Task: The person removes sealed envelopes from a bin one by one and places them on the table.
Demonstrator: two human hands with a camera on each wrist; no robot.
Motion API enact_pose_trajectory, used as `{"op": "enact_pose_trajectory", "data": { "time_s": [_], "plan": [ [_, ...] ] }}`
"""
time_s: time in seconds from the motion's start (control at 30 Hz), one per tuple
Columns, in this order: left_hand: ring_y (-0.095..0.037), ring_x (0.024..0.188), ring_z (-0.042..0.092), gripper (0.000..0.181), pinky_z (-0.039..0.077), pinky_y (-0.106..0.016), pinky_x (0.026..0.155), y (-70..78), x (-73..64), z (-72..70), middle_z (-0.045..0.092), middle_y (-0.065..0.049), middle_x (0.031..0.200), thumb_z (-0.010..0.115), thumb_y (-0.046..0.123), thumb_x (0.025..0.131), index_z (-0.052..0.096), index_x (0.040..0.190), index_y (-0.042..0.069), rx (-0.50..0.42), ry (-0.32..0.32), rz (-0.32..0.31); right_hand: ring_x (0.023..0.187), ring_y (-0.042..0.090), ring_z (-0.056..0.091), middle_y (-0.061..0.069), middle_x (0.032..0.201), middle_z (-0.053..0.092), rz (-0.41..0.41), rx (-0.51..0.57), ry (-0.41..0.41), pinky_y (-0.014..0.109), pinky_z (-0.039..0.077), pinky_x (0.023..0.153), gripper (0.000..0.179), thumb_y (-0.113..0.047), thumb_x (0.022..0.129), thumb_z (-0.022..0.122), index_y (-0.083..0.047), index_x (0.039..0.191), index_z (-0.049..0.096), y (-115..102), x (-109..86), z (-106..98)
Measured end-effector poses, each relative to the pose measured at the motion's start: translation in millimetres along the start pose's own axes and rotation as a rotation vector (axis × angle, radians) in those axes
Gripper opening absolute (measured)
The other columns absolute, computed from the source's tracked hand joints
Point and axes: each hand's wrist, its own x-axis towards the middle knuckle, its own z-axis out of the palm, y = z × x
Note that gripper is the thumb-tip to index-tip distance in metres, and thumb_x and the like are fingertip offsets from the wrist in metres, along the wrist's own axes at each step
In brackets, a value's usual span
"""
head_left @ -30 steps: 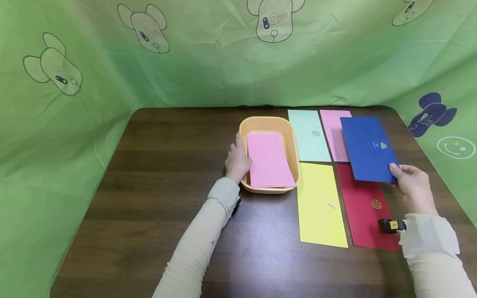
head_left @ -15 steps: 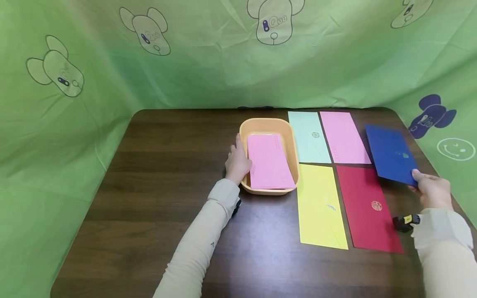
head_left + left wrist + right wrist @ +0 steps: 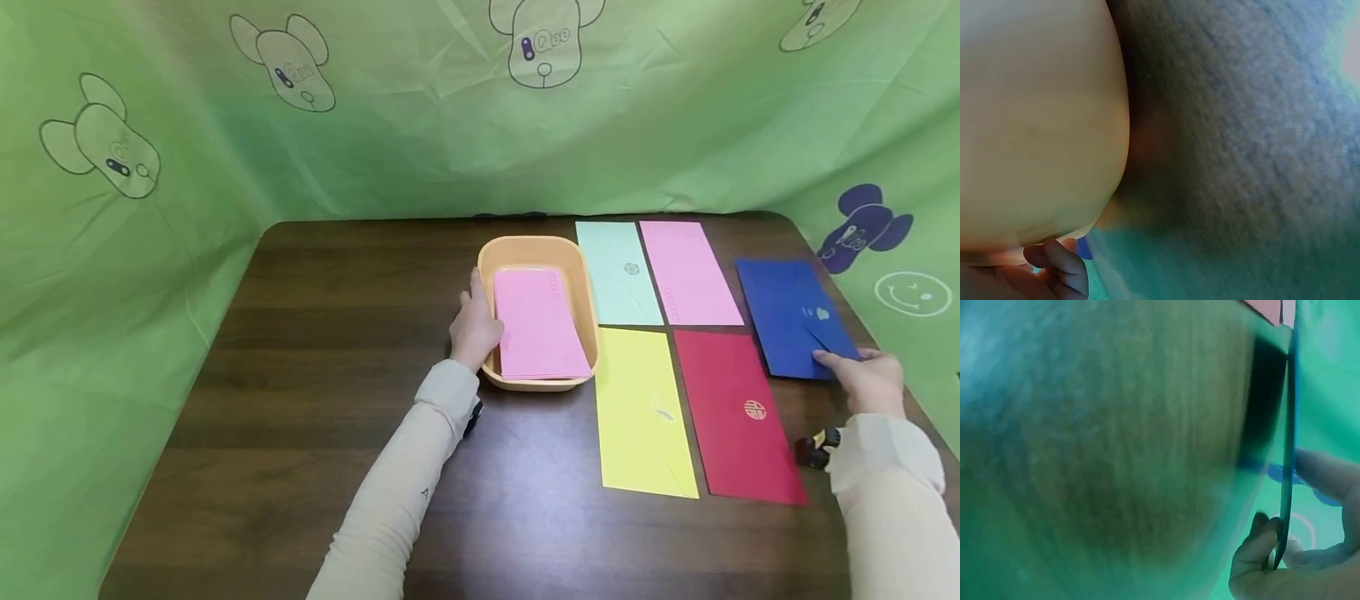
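1. Head view: with the right hand (image 3: 873, 379), pinches the blue envelope (image 3: 783, 304) at frame right by its lower edge, probably to control a thin sheet. With the left hand (image 3: 476, 329), grips the orange tub (image 3: 528, 243) at centre, likely steadying it around stacked pink envelopes (image 3: 542, 333). Between: mint envelope (image 3: 617, 271) above yellow envelope (image 3: 645, 408), single pink envelope (image 3: 692, 271) above red envelope (image 3: 735, 408), apparently spaced for visible fronts. Beneath, dark wooden table (image 3: 315, 400); behind, green printed cloth (image 3: 405, 150).

2. Left wrist: tub wall at left, curled fingers (image 3: 1063, 269) lower left.

3. Right wrist: envelope edge-on at right, clasped between thumb and fingers; wood grain blurred.
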Motion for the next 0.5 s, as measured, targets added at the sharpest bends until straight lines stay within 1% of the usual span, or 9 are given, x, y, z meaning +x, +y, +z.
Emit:
{"op": "enact_pose_trajectory", "data": {
  "time_s": [0.03, 0.17, 0.33, 0.4, 0.5],
  "plan": [
    [-0.03, 0.096, 0.058, 0.092, 0.05, -0.044, 0.086, -0.3, 0.1, -0.4, 0.035, -0.018, 0.144, 0.06, 0.007, 0.088, -0.001, 0.155, 0.025, -0.001, -0.002, -0.003, 0.134, 0.044, 0.025, 0.034, 0.15, 0.021, 0.001, -0.012, 0.003, 0.046, 0.022, 0.117, 0.083, -0.036, 0.089, 0.053, 0.013, 0.146, 0.016, 0.2, 0.5, 1.1],
    [-0.031, 0.099, 0.058, 0.093, 0.05, -0.046, 0.088, -0.1, 0.6, -0.2, 0.032, -0.019, 0.146, 0.061, 0.007, 0.088, -0.001, 0.155, 0.025, -0.003, -0.008, -0.01, 0.14, 0.047, 0.018, 0.036, 0.15, 0.018, 0.002, -0.06, 0.032, 0.051, 0.019, 0.116, 0.079, -0.032, 0.091, 0.05, 0.013, 0.145, 0.018, 2.0, -0.1, 2.7],
    [-0.03, 0.098, 0.059, 0.093, 0.05, -0.045, 0.087, 0.0, 1.4, 0.6, 0.032, -0.019, 0.147, 0.06, 0.006, 0.088, -0.001, 0.155, 0.026, 0.0, -0.006, -0.012, 0.131, 0.051, 0.019, 0.041, 0.143, 0.02, 0.028, -0.104, 0.045, 0.056, 0.022, 0.113, 0.076, -0.032, 0.092, 0.05, 0.012, 0.146, 0.019, 2.4, -2.9, 3.9],
    [-0.03, 0.098, 0.059, 0.093, 0.05, -0.045, 0.087, -0.4, 1.8, 0.6, 0.032, -0.019, 0.147, 0.06, 0.006, 0.088, -0.002, 0.154, 0.026, 0.003, -0.008, -0.011, 0.129, 0.053, 0.019, 0.042, 0.143, 0.019, 0.039, -0.129, 0.038, 0.057, 0.023, 0.111, 0.075, -0.032, 0.092, 0.05, 0.01, 0.146, 0.019, 2.2, -4.5, 3.6],
    [-0.03, 0.098, 0.059, 0.093, 0.05, -0.045, 0.087, -1.0, 2.6, 0.0, 0.032, -0.019, 0.146, 0.061, 0.006, 0.088, -0.001, 0.155, 0.025, 0.009, -0.003, -0.005, 0.129, 0.054, 0.019, 0.04, 0.147, 0.016, 0.058, -0.142, 0.021, 0.058, 0.023, 0.109, 0.076, -0.034, 0.092, 0.05, 0.008, 0.147, 0.018, 0.7, -6.8, 3.3]
  ]
}}
